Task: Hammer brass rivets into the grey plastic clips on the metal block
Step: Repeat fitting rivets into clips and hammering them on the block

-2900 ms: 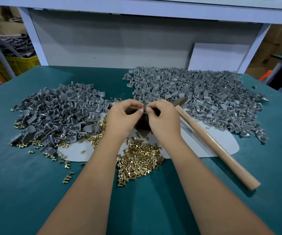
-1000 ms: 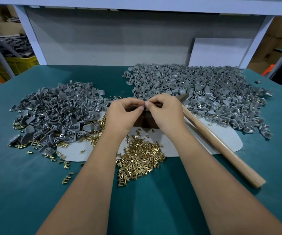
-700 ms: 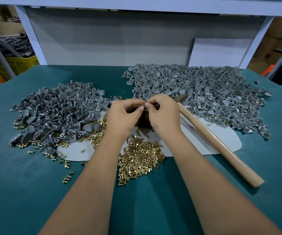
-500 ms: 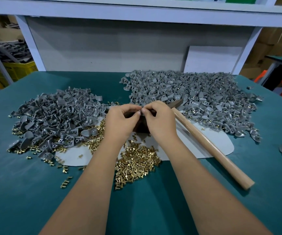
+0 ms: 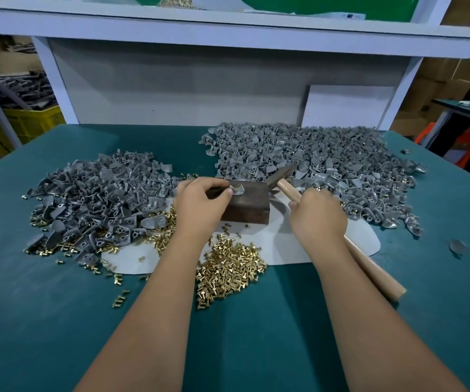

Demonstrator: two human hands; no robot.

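A dark rusty metal block (image 5: 249,206) stands on a white sheet (image 5: 279,244) in the middle of the green table. On the block's top lies one grey plastic clip (image 5: 238,190) with a brass rivet in it. My left hand (image 5: 199,205) pinches that clip at the block's left edge. My right hand (image 5: 317,215) is curled over the wooden handle of the hammer (image 5: 369,264), just right of the block. The hammer's dark head (image 5: 280,174) rests beside the block's far right corner. A heap of loose brass rivets (image 5: 228,271) lies in front of the block.
A pile of grey clips (image 5: 97,202) spreads on the left, with scattered rivets along its near edge. A larger clip pile (image 5: 321,168) covers the right back. A shelf frame (image 5: 228,32) and grey back panel close the far side. One stray clip (image 5: 457,246) lies far right.
My right hand has left the clip and moved right onto the hammer handle. The block, hidden before by both hands, now shows. My left hand stays on the clip.
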